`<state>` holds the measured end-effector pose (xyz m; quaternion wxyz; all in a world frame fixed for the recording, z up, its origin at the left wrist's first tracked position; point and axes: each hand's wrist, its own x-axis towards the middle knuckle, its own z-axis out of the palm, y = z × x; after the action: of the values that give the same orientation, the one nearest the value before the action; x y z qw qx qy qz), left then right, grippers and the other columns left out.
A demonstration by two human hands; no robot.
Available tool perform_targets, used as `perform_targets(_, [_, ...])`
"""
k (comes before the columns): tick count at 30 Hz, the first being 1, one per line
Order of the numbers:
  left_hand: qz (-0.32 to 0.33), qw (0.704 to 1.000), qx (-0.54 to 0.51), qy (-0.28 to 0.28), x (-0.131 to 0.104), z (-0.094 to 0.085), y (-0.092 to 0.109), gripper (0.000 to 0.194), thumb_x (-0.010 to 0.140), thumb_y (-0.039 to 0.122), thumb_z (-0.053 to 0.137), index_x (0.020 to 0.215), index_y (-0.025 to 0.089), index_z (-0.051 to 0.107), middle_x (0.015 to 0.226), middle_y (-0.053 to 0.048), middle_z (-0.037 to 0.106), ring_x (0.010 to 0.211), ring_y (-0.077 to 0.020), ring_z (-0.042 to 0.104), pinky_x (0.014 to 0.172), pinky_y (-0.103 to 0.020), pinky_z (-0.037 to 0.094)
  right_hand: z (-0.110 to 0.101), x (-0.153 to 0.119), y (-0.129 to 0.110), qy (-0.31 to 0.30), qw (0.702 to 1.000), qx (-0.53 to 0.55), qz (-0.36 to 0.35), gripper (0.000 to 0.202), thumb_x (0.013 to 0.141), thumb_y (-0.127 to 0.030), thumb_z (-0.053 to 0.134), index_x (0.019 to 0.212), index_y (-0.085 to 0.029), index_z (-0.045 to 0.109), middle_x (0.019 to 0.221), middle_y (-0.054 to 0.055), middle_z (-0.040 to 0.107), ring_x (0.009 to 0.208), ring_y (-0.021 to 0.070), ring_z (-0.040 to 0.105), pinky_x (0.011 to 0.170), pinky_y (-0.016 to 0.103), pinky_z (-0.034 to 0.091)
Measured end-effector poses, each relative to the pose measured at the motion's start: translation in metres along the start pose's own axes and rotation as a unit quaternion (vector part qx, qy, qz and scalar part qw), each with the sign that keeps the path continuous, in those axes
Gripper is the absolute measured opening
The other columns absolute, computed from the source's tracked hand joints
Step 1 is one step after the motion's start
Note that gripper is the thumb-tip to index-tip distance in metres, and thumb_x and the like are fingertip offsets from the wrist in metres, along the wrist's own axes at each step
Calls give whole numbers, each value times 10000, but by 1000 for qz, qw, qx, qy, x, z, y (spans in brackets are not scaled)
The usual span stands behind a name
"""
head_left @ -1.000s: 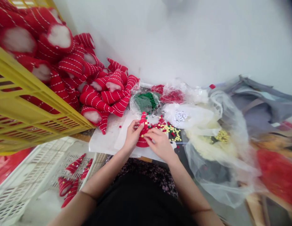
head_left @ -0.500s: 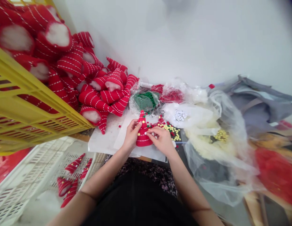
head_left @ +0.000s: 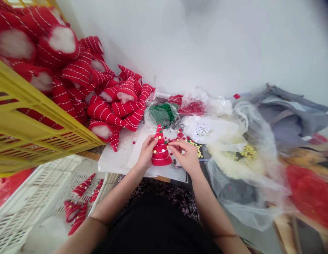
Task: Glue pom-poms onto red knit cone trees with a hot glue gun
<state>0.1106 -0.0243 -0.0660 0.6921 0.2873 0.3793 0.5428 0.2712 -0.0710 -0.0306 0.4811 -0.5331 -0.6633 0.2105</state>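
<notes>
Upright over the work surface, a red stuffed cloth cone (head_left: pixel 161 158) with white stitched lines carries small yellow, white and green pom-poms. My left hand (head_left: pixel 147 152) is closed on its left side, thumb in front. My right hand (head_left: pixel 185 155) pinches thumb and forefinger together at the cone's right edge, close to a dark green pom-pom. Whatever is between those fingertips is too small to make out. Loose yellow pom-poms (head_left: pixel 199 150) lie just beyond the right hand, partly hidden by it. White paper (head_left: pixel 121 155) lies under the cone.
Undecorated stuffed cones (head_left: pixel 102 109) are heaped at left, partly in a yellow crate (head_left: pixel 47 120). A white basket (head_left: pixel 81 176) below holds several decorated cones. Bags of green pom-poms (head_left: pixel 164 113) and red pom-poms (head_left: pixel 192 107) stand behind; a clear plastic bag (head_left: pixel 259 204) sits at right.
My right hand has drawn back from a white pom-pom, now visible on the cone's front, and moved slightly up and right to the cone's edge. The left hand keeps its hold.
</notes>
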Motion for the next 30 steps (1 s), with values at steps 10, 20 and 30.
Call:
perform_targets(10, [-57, 997, -59, -13, -3, 1, 5, 379, 620, 381, 912, 837, 200, 659, 769, 26, 707, 677, -150, 647, 674, -258, 497, 4, 0, 8, -24, 999, 6, 26, 135, 889, -282, 683, 844, -228, 798, 852, 50, 796, 717, 197, 700, 689, 311, 556])
perform_targets(20, [-50, 997, -57, -28, -5, 3, 7, 369, 632, 373, 912, 844, 199, 665, 756, 27, 704, 666, -147, 652, 654, -249, 498, 9, 3, 2, 34, 999, 25, 14, 141, 904, -259, 699, 987, -225, 808, 840, 35, 774, 694, 181, 680, 659, 294, 552])
perform_targets(30, [-12, 999, -13, -36, -5, 0, 1, 362, 676, 395, 868, 900, 207, 656, 850, 26, 699, 766, -149, 643, 752, -256, 486, 14, 5, -1, 31, 998, -27, -42, 99, 911, -247, 697, 928, -239, 794, 958, 60, 768, 868, 216, 717, 818, 355, 594])
